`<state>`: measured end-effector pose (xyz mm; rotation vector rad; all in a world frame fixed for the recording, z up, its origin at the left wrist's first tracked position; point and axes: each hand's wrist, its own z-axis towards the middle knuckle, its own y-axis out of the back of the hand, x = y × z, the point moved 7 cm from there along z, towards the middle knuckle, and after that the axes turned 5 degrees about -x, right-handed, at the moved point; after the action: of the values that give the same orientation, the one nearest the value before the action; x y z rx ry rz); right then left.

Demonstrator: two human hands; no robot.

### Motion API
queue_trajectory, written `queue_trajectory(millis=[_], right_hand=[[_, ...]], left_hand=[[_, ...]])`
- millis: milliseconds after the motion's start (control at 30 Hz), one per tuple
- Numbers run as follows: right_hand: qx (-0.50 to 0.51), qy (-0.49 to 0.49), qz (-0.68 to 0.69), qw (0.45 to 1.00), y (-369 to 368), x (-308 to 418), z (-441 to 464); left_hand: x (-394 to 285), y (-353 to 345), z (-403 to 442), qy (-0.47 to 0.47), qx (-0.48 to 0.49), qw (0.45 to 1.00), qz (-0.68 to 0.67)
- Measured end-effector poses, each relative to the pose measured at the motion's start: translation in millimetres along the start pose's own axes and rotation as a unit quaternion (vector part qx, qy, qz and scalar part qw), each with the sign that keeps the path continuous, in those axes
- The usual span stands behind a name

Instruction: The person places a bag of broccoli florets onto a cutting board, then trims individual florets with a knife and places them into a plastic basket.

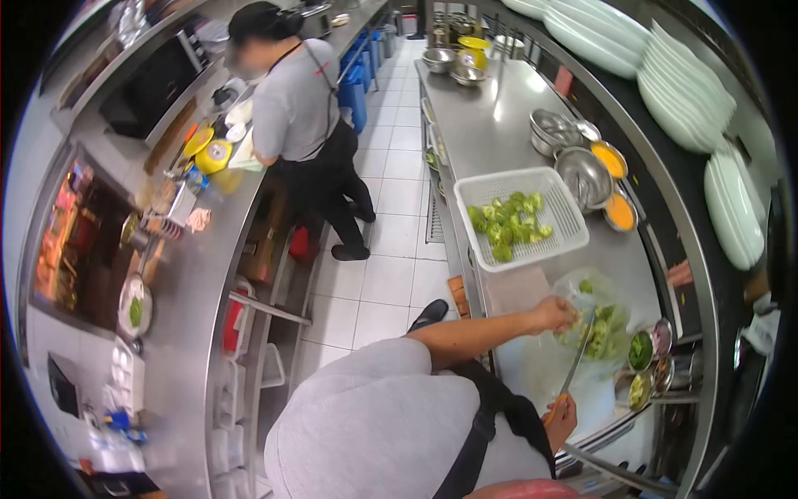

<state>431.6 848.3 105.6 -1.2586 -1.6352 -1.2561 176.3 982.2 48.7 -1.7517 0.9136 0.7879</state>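
A knife with an orange handle is in my right hand, its blade pointing up and away over the white cutting board. My left hand is closed at the edge of a clear plastic bag beside the blade; whatever its fingers hold is too small to make out. Green broccoli pieces lie in and around the bag, right of the knife. Beyond my left hand, a white perforated basket holds more broccoli florets.
Metal bowls and orange-filled bowls stand right of the basket. Small containers of chopped food sit at the board's right. White plates fill the upper shelf. A co-worker stands at the left counter.
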Motion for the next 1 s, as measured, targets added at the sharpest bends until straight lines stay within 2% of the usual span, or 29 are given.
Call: queue_trajectory(millis=[100, 200, 300, 567, 667, 767, 900, 1000], right_hand=[[0.015, 0.012, -0.035, 0.999, 0, 11, -2], [0.025, 0.008, -0.062, 0.998, 0, 15, -2], [0.029, -0.001, -0.068, 0.997, -3, 19, -5], [0.036, -0.001, -0.056, 0.998, -7, 12, -5], [0.063, 0.064, -0.074, 0.993, 13, -33, 33], [0.034, 0.016, -0.059, 0.998, -4, 2, -2], [0.037, 0.021, -0.056, 0.997, -3, 5, -4], [0.025, 0.017, -0.038, 0.999, -3, 6, -5]], left_hand=[[0, 2, -5, -0.062, -0.004, 0.997, 0.047], [5, 1, -9, -0.071, 0.001, 0.995, 0.074], [8, 9, -7, -0.168, -0.102, 0.966, 0.167], [12, 12, -3, -0.168, -0.053, 0.961, 0.211], [11, 10, -4, -0.189, -0.032, 0.957, 0.217], [16, 9, -2, -0.194, -0.032, 0.957, 0.213], [17, 11, -3, -0.214, -0.07, 0.949, 0.219], [17, 10, 1, -0.198, -0.065, 0.943, 0.26]])
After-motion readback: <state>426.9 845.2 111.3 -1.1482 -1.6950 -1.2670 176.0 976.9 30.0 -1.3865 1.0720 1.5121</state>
